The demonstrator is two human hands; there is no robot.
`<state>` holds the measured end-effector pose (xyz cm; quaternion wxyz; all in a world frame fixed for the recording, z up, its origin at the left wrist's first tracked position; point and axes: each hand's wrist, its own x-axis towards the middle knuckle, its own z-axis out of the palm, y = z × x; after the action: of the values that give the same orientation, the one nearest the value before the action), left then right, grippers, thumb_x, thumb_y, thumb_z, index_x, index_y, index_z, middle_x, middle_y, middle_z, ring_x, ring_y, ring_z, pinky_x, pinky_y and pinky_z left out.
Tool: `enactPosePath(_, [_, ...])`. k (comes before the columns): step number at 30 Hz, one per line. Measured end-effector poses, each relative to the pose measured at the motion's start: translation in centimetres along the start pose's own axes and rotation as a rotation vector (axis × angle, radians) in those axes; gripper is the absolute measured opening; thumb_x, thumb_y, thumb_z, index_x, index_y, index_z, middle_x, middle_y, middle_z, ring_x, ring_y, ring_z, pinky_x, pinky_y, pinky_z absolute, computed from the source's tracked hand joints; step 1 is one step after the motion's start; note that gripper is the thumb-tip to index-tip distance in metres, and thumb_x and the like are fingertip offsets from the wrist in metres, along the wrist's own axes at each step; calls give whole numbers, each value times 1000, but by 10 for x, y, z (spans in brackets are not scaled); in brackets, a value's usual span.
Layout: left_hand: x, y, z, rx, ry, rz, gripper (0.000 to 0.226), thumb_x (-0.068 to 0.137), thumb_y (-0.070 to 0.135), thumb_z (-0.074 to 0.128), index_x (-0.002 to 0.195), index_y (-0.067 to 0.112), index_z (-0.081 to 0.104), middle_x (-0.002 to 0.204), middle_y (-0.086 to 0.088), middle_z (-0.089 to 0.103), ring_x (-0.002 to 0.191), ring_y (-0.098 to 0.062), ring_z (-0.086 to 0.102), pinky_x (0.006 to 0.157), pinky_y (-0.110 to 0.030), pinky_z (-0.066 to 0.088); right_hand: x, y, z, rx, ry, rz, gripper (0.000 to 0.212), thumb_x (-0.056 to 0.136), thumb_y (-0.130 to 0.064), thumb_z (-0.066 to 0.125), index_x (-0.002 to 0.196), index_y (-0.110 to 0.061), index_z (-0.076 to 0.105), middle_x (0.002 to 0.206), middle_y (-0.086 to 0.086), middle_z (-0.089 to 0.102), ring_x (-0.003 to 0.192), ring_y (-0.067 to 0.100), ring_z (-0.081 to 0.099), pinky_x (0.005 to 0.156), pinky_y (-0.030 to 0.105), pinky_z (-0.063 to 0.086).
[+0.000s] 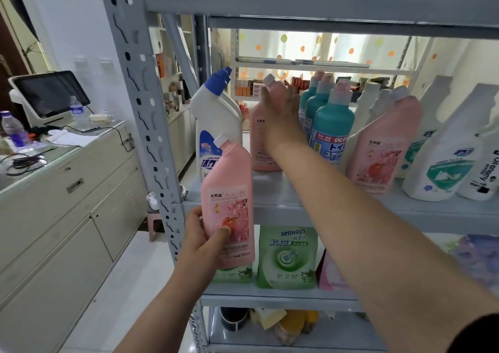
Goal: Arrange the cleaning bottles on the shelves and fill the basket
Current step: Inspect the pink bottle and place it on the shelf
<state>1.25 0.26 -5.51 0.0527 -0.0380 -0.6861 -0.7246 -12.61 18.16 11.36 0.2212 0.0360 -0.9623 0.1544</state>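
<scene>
Head view: the left hand [205, 242] grips a pink bottle [229, 204] near its base, lower centre of the frame, thumb on the label. The bottle is upright, long axis vertical, with its angled spout leaning upper left. It looks like stiff, smooth plastic, probably liquid-heavy, best held at the waist. The right hand [279, 115] clasps a shelved pink bottle [260, 142] mid-frame.

Pink bottle [229, 204]: smooth plastic, glossy paper label. Shelf frame [145, 104]: matt grey painted metal, perforated.
</scene>
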Motion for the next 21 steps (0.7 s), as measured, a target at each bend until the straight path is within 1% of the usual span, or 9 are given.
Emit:
enactPosePath(1, [-1, 1, -1, 5, -8, 4, 41, 79, 35, 68, 116, 33, 50, 108, 4, 73, 96, -20, 75, 69, -36, 63, -12, -3, -1, 122, 47, 1, 75, 105, -16, 51, 156, -39, 1, 170, 10, 10, 156, 36, 16, 123, 54, 30])
enactPosePath(3, [-5, 2, -4, 19, -21, 10, 42, 79, 36, 68, 117, 34, 50, 108, 6, 73, 97, -20, 75, 73, -40, 64, -45, -5, -1, 308, 151, -14, 60, 102, -14, 56, 150, -32, 25, 147, 8, 48, 129, 21, 55, 107, 44, 50])
enactPosePath(4, [-8, 2, -6, 22, -25, 11, 41, 79, 37, 68, 116, 35, 50, 108, 6, 73, 98, -20, 75, 75, -43, 64, -67, -4, 1, 398, 159, -20, 51, 102, -17, 59, 148, -27, 37, 138, 4, 58, 117, 15, 62, 101, 38, 54])
enactPosePath(8, [-27, -2, -9, 20, -58, -4, 34, 76, 42, 68, 107, 45, 54, 105, 8, 72, 98, -19, 74, 80, -49, 63, -159, 1, 14, 943, -150, 56, 45, 95, -60, 60, 136, -42, 54, 115, -22, 70, 102, -5, 67, 80, 16, 53])
enactPosePath(11, [-51, -11, -6, 19, -121, -45, 33, 75, 45, 67, 106, 50, 55, 104, 10, 71, 96, -16, 73, 78, -43, 63, -211, 9, 34, 1149, -352, 163, 58, 71, -78, 72, 121, -54, 54, 116, -24, 72, 106, 2, 71, 81, 24, 60])
enactPosePath(13, [-70, -18, -2, 31, -161, -69, 33, 79, 38, 65, 108, 49, 54, 104, 9, 71, 96, -14, 72, 76, -41, 63, -238, 17, 46, 1241, -361, 252, 63, 70, -72, 78, 123, -47, 55, 119, -16, 74, 109, 8, 72, 83, 28, 60])
enactPosePath(17, [-109, -38, 4, 128, -252, -112, 38, 72, 45, 58, 106, 58, 47, 102, 23, 67, 93, -1, 68, 75, -32, 60, -287, 34, 61, 1398, -315, 427, 48, 84, -32, 73, 129, -29, 57, 115, -5, 77, 104, 15, 75, 76, 27, 61])
enactPosePath(19, [-126, -48, 5, 158, -286, -166, 46, 67, 49, 55, 112, 57, 45, 105, 23, 67, 98, -5, 68, 81, -37, 59, -309, 41, 67, 1422, -285, 497, 48, 84, -26, 72, 130, -24, 57, 112, 1, 78, 99, 18, 76, 71, 28, 61])
enactPosePath(21, [-142, -56, 7, 156, -287, -223, 42, 69, 51, 55, 111, 52, 51, 104, 19, 70, 97, -9, 69, 78, -31, 57, -327, 45, 70, 1412, -255, 580, 46, 86, -23, 72, 130, -21, 58, 108, 4, 79, 94, 20, 77, 68, 30, 61])
